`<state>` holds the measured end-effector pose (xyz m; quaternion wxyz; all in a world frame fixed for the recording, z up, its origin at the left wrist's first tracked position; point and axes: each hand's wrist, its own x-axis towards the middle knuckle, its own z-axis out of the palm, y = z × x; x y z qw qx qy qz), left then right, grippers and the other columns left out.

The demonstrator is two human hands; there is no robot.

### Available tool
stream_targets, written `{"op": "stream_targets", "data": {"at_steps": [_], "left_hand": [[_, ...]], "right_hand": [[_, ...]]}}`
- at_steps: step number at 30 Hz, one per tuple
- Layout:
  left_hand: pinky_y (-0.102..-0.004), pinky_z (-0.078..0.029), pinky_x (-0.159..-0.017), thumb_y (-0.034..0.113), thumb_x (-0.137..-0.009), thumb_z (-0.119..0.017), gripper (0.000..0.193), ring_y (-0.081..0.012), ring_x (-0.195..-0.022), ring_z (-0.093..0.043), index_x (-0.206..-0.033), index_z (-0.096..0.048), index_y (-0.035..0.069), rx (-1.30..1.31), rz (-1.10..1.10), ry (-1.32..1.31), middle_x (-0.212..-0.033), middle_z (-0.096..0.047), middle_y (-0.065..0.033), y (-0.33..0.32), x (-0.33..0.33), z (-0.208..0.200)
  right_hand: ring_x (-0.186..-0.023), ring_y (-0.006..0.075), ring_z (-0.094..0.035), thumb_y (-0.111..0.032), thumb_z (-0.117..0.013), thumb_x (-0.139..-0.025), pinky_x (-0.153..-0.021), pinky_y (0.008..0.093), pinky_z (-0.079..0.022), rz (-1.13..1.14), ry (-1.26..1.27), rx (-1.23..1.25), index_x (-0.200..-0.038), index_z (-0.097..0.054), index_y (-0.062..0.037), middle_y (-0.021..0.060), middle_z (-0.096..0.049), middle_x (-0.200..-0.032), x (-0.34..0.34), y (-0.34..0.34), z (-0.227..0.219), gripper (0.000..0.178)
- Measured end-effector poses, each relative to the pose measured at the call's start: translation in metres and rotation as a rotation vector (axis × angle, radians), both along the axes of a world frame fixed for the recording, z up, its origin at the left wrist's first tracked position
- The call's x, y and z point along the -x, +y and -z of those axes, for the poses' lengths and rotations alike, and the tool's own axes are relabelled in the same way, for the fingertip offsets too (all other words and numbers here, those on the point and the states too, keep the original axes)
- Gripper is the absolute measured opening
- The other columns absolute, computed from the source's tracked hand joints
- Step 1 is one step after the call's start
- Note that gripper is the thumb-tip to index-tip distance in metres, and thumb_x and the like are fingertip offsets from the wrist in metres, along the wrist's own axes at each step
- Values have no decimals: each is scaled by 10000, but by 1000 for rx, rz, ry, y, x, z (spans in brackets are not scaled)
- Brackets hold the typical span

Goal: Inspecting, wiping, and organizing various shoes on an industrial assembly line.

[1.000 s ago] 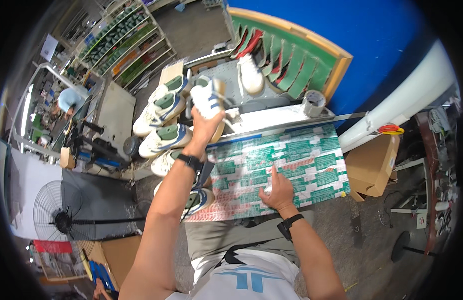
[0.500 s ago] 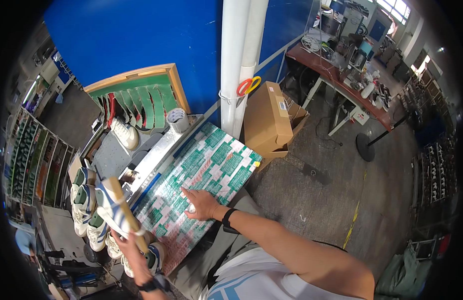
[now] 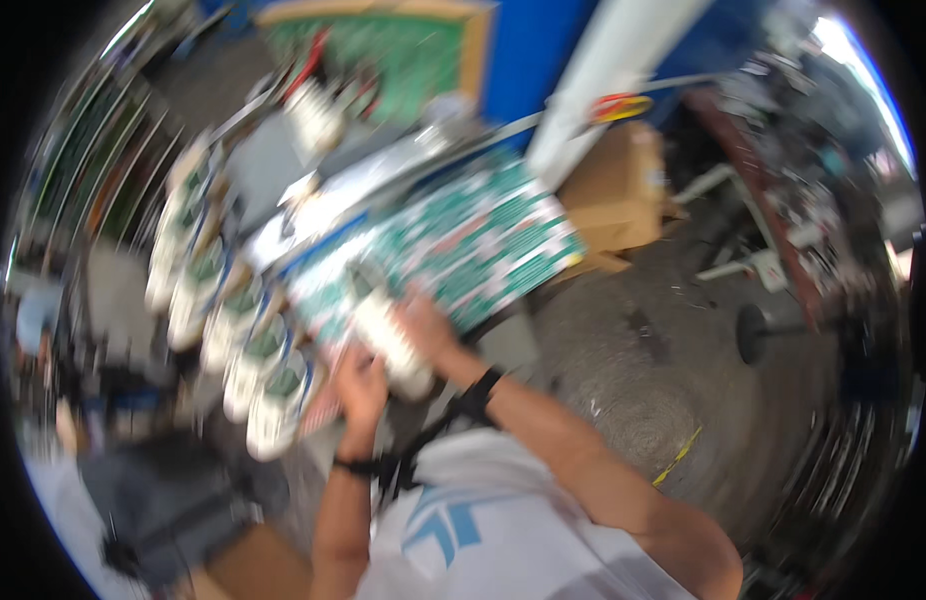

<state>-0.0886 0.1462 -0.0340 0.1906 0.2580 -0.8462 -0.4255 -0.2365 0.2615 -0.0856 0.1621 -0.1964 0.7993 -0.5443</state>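
Note:
A white sneaker [image 3: 391,338] with a green inside is held between my two hands over the near edge of a worktop [image 3: 493,235] covered in green and white patches. Its toe points toward my body. My left hand [image 3: 360,388] closes on the shoe's left side, its fingers blurred. On the other side, my right hand [image 3: 424,325] grips the shoe near its middle. To the left of my hands, several similar white sneakers [image 3: 275,412] with blue stripes stand in a slanting row along the worktop's end.
Behind the worktop, another white shoe [image 3: 315,118] rests on a grey surface, near a tape roll [image 3: 451,115] and a wood-framed green panel [image 3: 423,55]. A white pole [image 3: 618,75] holds red-and-yellow scissors [image 3: 619,107]. Beside it sits a cardboard box [image 3: 615,190].
My left hand has brought the sneaker from above the row to in front of me. My right hand has left the worktop and taken hold of it. The view has swung and blurred.

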Motion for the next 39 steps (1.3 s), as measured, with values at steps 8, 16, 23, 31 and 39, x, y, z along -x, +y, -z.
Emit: {"op": "stream_targets", "data": {"at_steps": [8,16,23,31,39], "left_hand": [[-255,-597,-681,194,-1121,-673,126,-96,-735,-658,-1086,-651,75,-1105,-343,165,-963,-727,-34,-39,-6,-14],[-330,-507,-682,184,-1003,-816,218,-120,-757,-605,-1077,-666,44,-125,68,-89,-928,-708,-15,-24,29,-22],[-368,-589,-813,113,-1038,-723,125,-203,-935,-741,-1079,-655,16,-346,20,-166,-991,-750,-53,-96,25,-38],[-442,-547,-1103,355,-970,-842,807,-396,-1338,-681,-1647,-500,80,52,317,-67,-1455,-700,-245,-101,122,-51],[-427,-529,-1143,386,-895,-910,894,-388,-1347,-679,-1635,-507,87,-119,416,-202,-1473,-691,-254,-108,124,-48]], "right_hand": [[-1105,293,-713,-238,-707,-1013,-986,399,-565,-72,-142,122,-1594,-499,96,176,-722,-1203,-9,76,-62,702],[-941,389,-686,-235,-868,-757,-827,460,-565,-537,599,-113,-1615,-493,18,188,-683,-1082,-19,49,-123,971],[-835,348,-653,-318,-879,-752,-739,455,-521,-609,772,-176,-1583,-489,81,182,-659,-1018,-19,35,-115,1000],[-976,410,-688,-317,-854,-809,-892,471,-571,-623,533,-211,-1565,-521,59,215,-676,-1083,-19,36,-123,907],[-917,447,-708,-328,-799,-877,-822,504,-581,-688,-17,6,-1231,-674,42,243,-716,-1040,-69,-2,-146,527]]}}
